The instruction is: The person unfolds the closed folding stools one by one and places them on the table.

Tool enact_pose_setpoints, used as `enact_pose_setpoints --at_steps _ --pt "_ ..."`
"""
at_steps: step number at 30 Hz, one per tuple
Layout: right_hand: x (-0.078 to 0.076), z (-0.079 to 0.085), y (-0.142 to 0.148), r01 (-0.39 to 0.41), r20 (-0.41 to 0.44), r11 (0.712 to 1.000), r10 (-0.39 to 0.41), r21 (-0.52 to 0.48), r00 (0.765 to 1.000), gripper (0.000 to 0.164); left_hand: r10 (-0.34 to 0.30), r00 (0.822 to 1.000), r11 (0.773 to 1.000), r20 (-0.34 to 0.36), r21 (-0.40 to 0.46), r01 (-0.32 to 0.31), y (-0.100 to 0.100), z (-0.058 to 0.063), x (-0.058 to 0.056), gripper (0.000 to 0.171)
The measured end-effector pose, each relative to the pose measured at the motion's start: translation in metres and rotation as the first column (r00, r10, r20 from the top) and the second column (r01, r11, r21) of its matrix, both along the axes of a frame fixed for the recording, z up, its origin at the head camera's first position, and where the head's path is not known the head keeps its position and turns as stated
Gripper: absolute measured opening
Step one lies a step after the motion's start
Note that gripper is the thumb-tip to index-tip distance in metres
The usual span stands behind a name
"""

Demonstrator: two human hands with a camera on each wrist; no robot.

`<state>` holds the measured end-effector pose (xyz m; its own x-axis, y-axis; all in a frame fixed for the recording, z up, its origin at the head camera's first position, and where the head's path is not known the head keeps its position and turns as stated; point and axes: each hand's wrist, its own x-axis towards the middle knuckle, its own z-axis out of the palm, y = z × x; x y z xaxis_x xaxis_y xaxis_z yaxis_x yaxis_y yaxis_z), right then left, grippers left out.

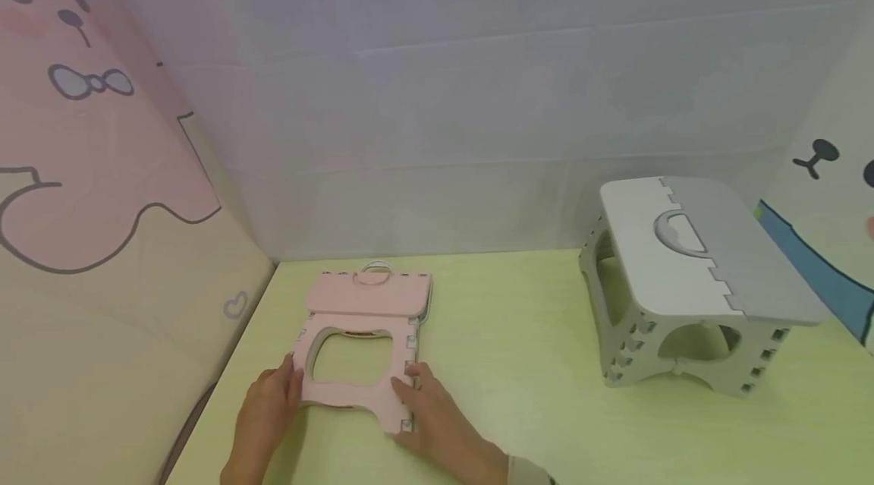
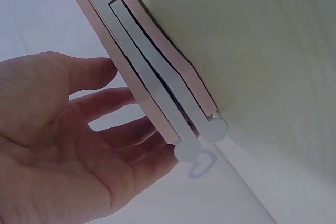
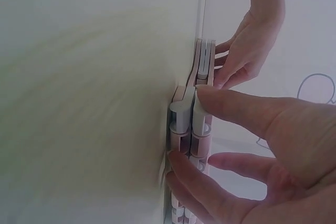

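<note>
A pink folding stool [image 1: 351, 394], folded flat, lies on the table, with its oval opening showing. My left hand [image 1: 266, 405] holds its left edge near the front; in the left wrist view the thumb [image 2: 94, 73] touches the pink outer panel, and the other fingertips are partly hidden behind it. At the near right corner my right hand [image 1: 440, 420] holds the side of the stool. In the right wrist view the right thumb [image 3: 231, 106] touches the grey leg end [image 3: 198, 116], with fingers along the hinged edge.
A larger white-and-grey folding stool [image 1: 683, 257] stands unfolded on the right of the yellow-green table [image 1: 505, 363]. A pale curtain [image 1: 423, 105] hangs behind, and a printed pink cartoon sheet [image 1: 102, 151] rises at the left.
</note>
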<state>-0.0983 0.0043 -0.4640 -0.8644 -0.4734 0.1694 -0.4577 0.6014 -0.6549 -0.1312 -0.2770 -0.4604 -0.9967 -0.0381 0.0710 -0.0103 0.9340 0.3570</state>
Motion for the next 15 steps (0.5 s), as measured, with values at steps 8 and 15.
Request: enact_pose_setpoints --at_steps 8,15 --pt "0.0021 0.0015 0.0037 0.003 0.044 1.0 -0.003 0.0 0.999 0.069 -0.018 0.999 1.0 -0.027 0.005 0.019 0.0043 0.0002 -0.0002 0.042" --pt "0.005 0.003 0.0075 0.01 0.023 1.0 -0.011 0.013 1.0 0.069 -0.041 0.997 0.999 -0.068 0.016 0.043 0.0086 -0.0008 -0.0015 0.039"
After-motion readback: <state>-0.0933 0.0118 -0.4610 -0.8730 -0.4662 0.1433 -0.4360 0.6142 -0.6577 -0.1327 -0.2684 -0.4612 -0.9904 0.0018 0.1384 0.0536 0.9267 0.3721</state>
